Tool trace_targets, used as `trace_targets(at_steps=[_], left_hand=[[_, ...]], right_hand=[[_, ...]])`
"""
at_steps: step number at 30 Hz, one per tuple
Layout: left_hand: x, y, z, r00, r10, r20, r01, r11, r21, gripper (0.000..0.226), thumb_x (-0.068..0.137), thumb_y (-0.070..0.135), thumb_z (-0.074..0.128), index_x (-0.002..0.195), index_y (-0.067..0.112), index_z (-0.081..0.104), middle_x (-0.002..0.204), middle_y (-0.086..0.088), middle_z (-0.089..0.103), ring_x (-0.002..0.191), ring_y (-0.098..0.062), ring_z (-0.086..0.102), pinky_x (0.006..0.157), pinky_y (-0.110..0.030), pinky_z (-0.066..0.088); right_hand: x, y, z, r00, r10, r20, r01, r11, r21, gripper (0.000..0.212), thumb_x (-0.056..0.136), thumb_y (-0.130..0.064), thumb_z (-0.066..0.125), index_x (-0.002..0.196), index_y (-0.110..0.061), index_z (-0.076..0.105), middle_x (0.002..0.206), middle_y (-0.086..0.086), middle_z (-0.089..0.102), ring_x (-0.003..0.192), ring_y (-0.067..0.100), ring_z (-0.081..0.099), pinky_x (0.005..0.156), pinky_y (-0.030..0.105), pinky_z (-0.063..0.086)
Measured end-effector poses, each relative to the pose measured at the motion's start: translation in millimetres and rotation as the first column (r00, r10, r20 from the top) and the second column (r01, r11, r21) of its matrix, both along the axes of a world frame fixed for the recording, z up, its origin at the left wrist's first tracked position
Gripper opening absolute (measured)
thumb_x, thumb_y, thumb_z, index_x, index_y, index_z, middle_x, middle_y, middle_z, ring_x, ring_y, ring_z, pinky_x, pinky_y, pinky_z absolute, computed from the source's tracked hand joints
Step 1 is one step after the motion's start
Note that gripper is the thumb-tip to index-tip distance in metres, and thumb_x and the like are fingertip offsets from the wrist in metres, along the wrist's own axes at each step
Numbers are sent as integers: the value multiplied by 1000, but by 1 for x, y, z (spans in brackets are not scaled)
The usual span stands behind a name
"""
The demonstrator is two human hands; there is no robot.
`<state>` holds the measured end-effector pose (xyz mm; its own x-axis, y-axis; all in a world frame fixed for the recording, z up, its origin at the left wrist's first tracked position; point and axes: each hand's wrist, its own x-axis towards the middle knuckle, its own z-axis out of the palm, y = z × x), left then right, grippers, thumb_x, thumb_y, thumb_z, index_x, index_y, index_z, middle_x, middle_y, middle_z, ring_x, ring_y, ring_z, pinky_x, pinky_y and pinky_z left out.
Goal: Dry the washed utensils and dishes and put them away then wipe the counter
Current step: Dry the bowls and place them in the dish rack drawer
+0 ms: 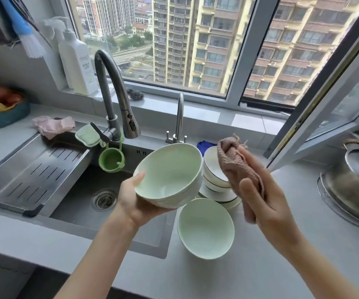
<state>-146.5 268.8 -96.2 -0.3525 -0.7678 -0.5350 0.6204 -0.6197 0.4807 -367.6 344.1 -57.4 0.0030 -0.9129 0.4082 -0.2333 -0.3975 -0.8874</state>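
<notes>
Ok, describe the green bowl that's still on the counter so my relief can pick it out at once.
Find the steel sink. Just right of its front corner, on the grey counter, a pale green bowl sits nearest the camera. The bowls stacked behind it are white with dark rims, and the other green bowl is up in the left hand.

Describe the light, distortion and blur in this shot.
Head view: soft daylight from the window lights everything evenly, with only faint shadows. Wide-angle distortion slants the open sash and bows the counter edge. The held green bowl and cloth are fairly sharp. The fruit bowl at left and metal pot at right are smeared.
</notes>
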Motion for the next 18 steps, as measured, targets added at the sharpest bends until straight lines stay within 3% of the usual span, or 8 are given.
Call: trace_targets(at_steps=[2,3,5,8,10,12,15,18], left_hand=[[-13,4,10,994,-104,-32,103,993,-50,43,85,12,38,123,8,56,112,-25,66,103,-47,58,89,-63,43],[-20,5,16,988,-156,-21,154,985,-78,51,80,2,35,127,4,53,119,-27,62,106,-48,57,93,-64,41],[-30,6,25,977,-212,1,210,967,-141,62,71,-12,27,126,0,53,120,-30,60,107,-50,58,92,-65,43],[-35,7,44,966,-250,59,257,940,-223,60,72,-21,21,112,1,59,104,-26,68,92,-47,65,77,-63,52],[-34,6,55,949,-287,133,312,922,-229,58,74,-23,21,107,3,61,94,-22,71,83,-44,68,68,-61,54],[-35,2,60,924,-330,195,367,909,-200,55,76,-24,23,109,2,60,92,-22,71,80,-43,69,62,-57,55],[-42,-6,61,883,-388,265,429,895,-120,38,83,-20,32,113,-8,53,96,-28,66,74,-48,67,53,-43,57],[-51,-13,57,859,-409,309,454,887,-88,30,88,-13,40,117,-15,48,91,-30,64,67,-49,66,49,-39,56]], right_hand=[[27,-3,-15,996,9,-92,-13,999,-39,63,86,-72,37,143,-46,28,154,-11,30,142,7,26,113,22,25],[36,-8,-20,995,-38,-95,32,997,-69,65,86,-75,32,144,-46,25,158,-8,20,146,9,14,118,26,16],[45,-22,-11,989,-119,87,121,992,-26,62,85,-77,30,141,-51,29,157,-1,22,147,17,16,119,41,18],[35,-40,15,942,-117,314,120,993,9,50,89,-67,38,134,-48,46,146,9,43,136,27,39,108,54,34],[18,-54,37,892,-11,453,-19,998,63,40,91,-47,44,126,-32,58,132,6,59,119,25,57,100,51,45],[4,-69,60,889,51,456,-158,967,201,38,88,-35,48,120,-21,64,122,8,66,108,25,62,96,45,48],[-9,-88,80,903,67,424,-258,873,413,30,89,-35,52,106,-19,70,109,6,70,99,22,64,94,36,49],[-15,-93,87,926,5,378,-235,790,565,41,98,-36,43,83,-15,74,80,5,73,70,16,68,68,23,56]])
